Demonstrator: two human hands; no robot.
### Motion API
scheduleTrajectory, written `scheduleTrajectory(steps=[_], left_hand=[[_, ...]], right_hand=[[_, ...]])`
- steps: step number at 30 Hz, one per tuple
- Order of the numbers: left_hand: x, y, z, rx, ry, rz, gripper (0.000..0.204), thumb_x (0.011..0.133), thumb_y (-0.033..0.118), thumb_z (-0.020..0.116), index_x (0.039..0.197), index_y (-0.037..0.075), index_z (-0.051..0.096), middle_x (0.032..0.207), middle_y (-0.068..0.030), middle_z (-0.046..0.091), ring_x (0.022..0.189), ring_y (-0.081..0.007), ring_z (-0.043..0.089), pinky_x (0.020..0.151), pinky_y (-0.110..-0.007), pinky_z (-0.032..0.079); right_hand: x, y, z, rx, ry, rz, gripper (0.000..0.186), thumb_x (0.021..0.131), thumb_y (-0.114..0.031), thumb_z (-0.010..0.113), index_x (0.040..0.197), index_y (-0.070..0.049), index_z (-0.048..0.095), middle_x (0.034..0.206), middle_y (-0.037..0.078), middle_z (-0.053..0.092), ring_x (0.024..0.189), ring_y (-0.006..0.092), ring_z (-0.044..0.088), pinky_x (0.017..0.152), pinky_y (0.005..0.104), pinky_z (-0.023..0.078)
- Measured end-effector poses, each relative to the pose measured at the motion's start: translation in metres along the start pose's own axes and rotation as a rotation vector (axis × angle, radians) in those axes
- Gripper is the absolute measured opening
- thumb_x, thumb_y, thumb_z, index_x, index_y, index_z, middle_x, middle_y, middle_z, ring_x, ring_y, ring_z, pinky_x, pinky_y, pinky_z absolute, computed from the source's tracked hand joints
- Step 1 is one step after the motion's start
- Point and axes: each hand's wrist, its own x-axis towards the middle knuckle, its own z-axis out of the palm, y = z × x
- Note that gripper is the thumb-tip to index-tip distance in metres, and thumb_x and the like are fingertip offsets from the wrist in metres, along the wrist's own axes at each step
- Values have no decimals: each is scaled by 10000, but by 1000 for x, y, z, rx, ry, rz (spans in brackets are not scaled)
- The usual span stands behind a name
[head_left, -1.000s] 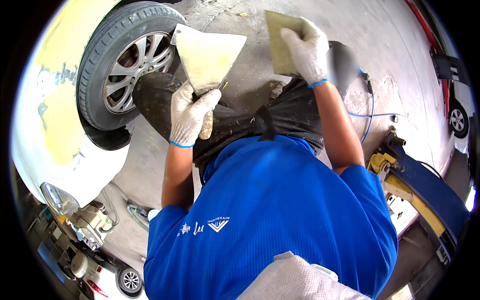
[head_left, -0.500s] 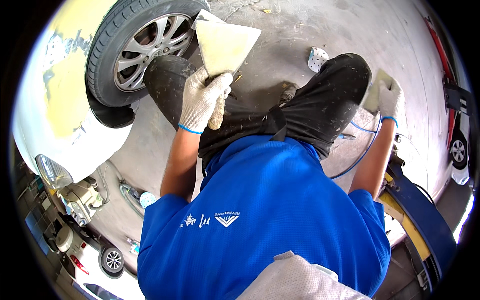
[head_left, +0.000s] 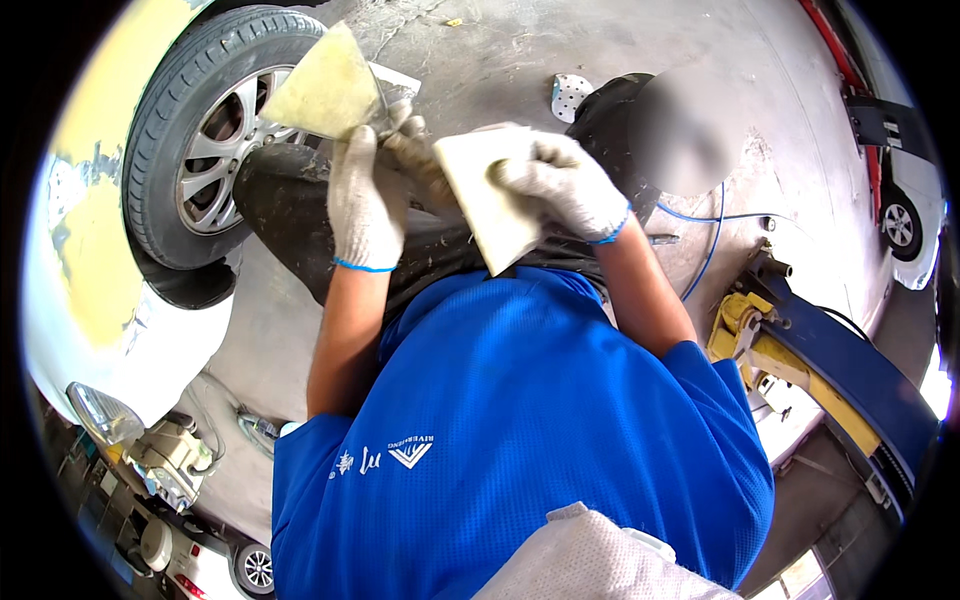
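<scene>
Both hands wear white knit gloves with blue cuffs. My left hand (head_left: pixel 365 205) is closed round the handle of a wide putty knife (head_left: pixel 325 88). Its triangular blade points up and left, coated in pale yellow. In my right hand (head_left: pixel 570 185), a flat cream-coloured piece (head_left: pixel 490 195) is pinched between thumb and fingers. Its exact kind does not show. This piece hangs over my lap, just right of the knife's handle, and I cannot tell whether the two touch. Beyond the blade is a car wheel (head_left: pixel 235 140) with silver spokes.
At left stands a white car body (head_left: pixel 65 300) with yellow patches. A perforated white disc (head_left: pixel 571 97) lies past my right knee. A blue hose (head_left: pixel 715 245) crosses the floor. A blue and yellow metal beam (head_left: pixel 840 370) is at right. Sander-like equipment (head_left: pixel 170 465) sits at lower left.
My right hand has swung in from the far right to my lap with the cream piece. The putty knife has tilted leftward and my left hand has turned and shifted slightly. The view has shifted.
</scene>
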Motion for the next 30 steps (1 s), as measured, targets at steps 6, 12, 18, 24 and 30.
scheduleTrajectory(steps=[6, 12, 18, 24, 30], left_hand=[[-6, 0, 5, 184, 68, -33, 353, 1008, 124, 492, 1312, -55, 507, 1256, -187, 618, 1136, -261, 622, 997, -387, 513], [2, 10, 5, 209, -24, -41, 447, 870, -45, 647, 1305, -55, 549, 1153, -133, 665, 1074, -199, 644, 888, -313, 540], [34, 73, -40, 81, 287, 50, 431, 921, 265, 661, 1233, -22, 589, 1071, -147, 684, 999, -215, 636, 876, -352, 535], [24, 115, -39, 1238, 49, 725, 304, 977, 253, 592, 1154, 20, 671, 1167, -126, 676, 1084, -215, 632, 939, -335, 500], [22, 56, 6, 1829, -726, 1023, 264, 944, 346, 623, 816, 133, 715, 830, -53, 708, 830, -211, 666, 841, -371, 516]], right_hand=[[36, 34, 24, -339, -39, -150, 303, 941, -159, 661, 1200, -2, 648, 1130, 16, 639, 1009, 95, 590, 908, 269, 484], [30, 19, 23, -115, -244, 49, 344, 918, -114, 691, 1234, 8, 630, 1063, 24, 695, 974, 76, 617, 881, 250, 507], [10, -6, 22, -351, -228, 15, 268, 909, -116, 696, 1133, 24, 653, 1078, 27, 633, 995, 92, 552, 893, 258, 446], [3, -16, -4, -789, -277, -109, 229, 873, -117, 682, 1053, 26, 681, 1005, 87, 644, 932, 176, 596, 850, 301, 469], [7, -34, 14, -884, -368, -148, 226, 843, -110, 664, 1007, 44, 686, 997, 130, 639, 938, 228, 617, 836, 330, 482]])
